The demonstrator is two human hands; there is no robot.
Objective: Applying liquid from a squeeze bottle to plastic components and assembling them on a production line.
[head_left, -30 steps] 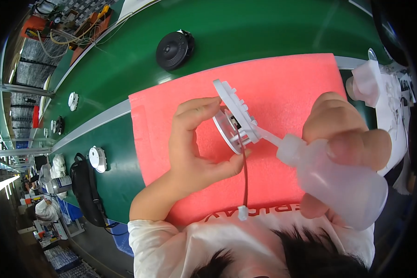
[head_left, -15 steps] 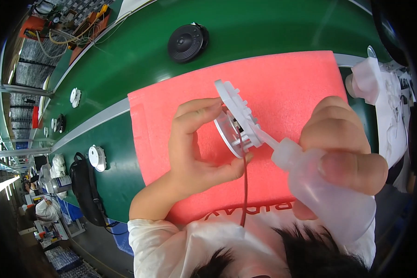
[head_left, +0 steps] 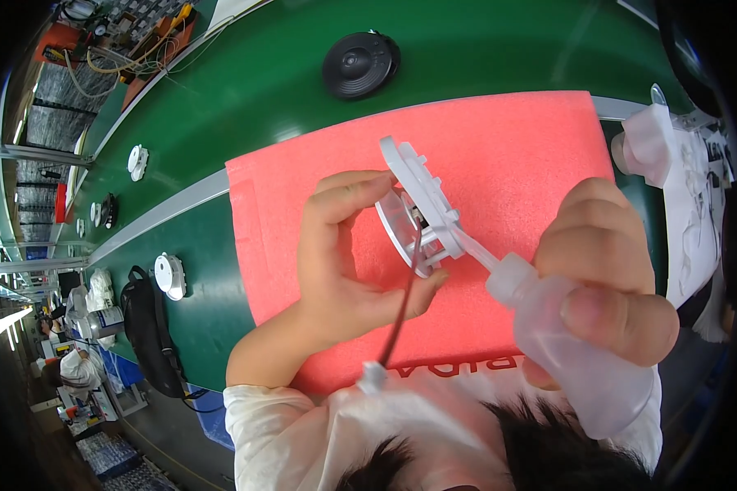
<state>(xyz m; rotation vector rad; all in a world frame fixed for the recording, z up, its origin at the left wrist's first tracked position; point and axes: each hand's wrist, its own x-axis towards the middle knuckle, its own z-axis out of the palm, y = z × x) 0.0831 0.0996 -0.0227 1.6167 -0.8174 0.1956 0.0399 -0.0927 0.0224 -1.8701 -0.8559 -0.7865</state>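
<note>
My left hand [head_left: 327, 266] grips a white round plastic housing [head_left: 422, 190], tilted on edge between thumb and fingers. Behind its ribbed face is a second white disc, with small dark parts in the gap. From that gap hangs a thin brown cable [head_left: 401, 311], ending in a blurred white connector [head_left: 373, 377] near my shirt. My right hand [head_left: 602, 258] is wrapped round a translucent squeeze bottle [head_left: 590, 368]. Its narrow nozzle [head_left: 477, 252] points up and left, with the tip at the housing's lower ribbed edge; whether it touches I cannot tell.
A pink foam mat [head_left: 516, 155] lies under my hands on the green bench. Beyond it, a green conveyor belt [head_left: 483, 49] carries a black round unit [head_left: 360, 65] and several white ones. A black bag [head_left: 149, 331] lies at left; white packaging [head_left: 651, 143] stands at right.
The cable has swung left, bringing its connector into sight. The bottle has shifted slightly right and down. On the belt, the black round unit has moved right.
</note>
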